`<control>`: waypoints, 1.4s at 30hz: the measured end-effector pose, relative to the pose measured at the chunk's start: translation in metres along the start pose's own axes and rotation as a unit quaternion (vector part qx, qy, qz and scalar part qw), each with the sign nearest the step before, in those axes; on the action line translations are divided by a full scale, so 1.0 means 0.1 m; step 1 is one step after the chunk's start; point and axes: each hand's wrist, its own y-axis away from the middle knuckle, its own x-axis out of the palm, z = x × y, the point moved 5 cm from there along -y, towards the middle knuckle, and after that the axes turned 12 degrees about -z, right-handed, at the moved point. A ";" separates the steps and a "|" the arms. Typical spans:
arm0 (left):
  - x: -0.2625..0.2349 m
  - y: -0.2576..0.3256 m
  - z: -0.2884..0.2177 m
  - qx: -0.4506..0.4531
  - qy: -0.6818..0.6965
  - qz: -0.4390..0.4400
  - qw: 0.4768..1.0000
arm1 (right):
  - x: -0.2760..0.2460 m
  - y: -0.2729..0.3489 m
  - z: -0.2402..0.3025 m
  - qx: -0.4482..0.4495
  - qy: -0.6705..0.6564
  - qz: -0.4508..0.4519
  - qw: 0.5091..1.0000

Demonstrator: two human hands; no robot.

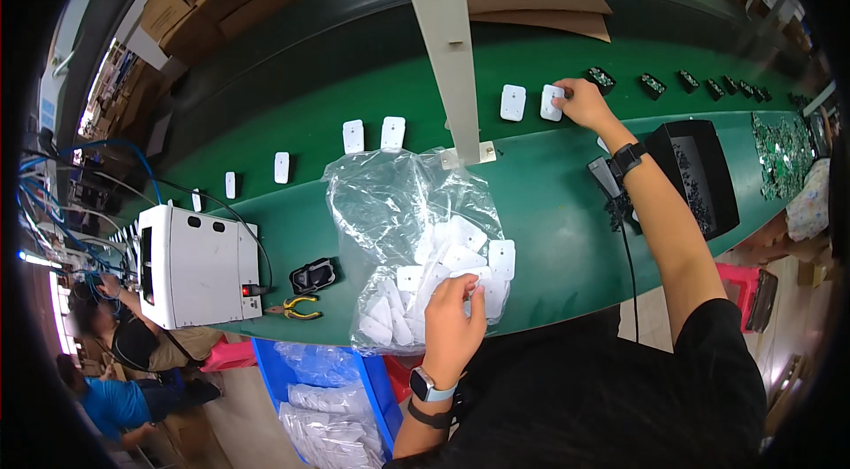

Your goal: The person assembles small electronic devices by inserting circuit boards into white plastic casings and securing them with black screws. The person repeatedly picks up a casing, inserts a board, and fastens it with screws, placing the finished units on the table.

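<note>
My right hand (583,104) reaches to the far belt, its fingers closed on the edge of a white plastic cover (551,104). Another white cover (513,103) lies just left of it. Nearer me, my left hand (455,320) is at a heap of white covers (462,258), fingers and thumb closed at the edge of one; the hand partly hides it. The heap lies on and in a clear plastic bag (390,203). Several more covers, such as this white cover (393,133), stand spaced out along the belt to the left.
Black housings with circuit boards (652,85) line the belt at right. A black bin (695,177), a corded black device (606,177) and a pile of boards (783,155) lie nearby. Left are a white machine (208,265) and pliers (303,308). A post (443,44) rises mid-bench.
</note>
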 end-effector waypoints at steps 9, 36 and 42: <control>0.20 -0.22 -0.02 0.067 -0.248 0.020 0.966 | -1.10 0.92 0.63 -0.099 -0.068 -0.086 0.989; 0.29 -0.29 0.01 0.059 -0.245 0.060 0.966 | -0.88 1.76 0.05 -0.169 0.175 -0.038 0.969; 0.24 -0.30 -0.20 0.040 -0.228 0.082 0.969 | -0.87 1.72 -0.03 -0.174 0.186 -0.045 0.966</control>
